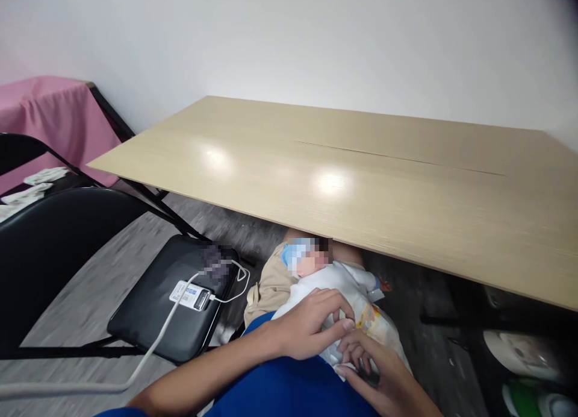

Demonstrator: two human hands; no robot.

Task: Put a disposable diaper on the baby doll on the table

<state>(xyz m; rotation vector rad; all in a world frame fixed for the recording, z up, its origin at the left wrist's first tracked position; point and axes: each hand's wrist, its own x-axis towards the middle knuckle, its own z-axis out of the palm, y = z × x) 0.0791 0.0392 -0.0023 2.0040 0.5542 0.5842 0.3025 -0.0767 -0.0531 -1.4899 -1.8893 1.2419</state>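
Far left, pink cloth (58, 119) drapes behind black chairs (67, 242). On the nearer seat (144, 314): device (192, 295), white cable (164, 329) plugged in. Middle: small figure (336, 277) in white, lying on the lap, head by the table (289, 164) edge. Left hand (313, 322) over it, fingers bent, thumb close to forefinger; cannot tell if anything is pinched. Right hand (374, 360) just beside, half-curled; dark patch at palm, grip unclear. Far right, low: white rounded thing (499, 352), partly shadowed.
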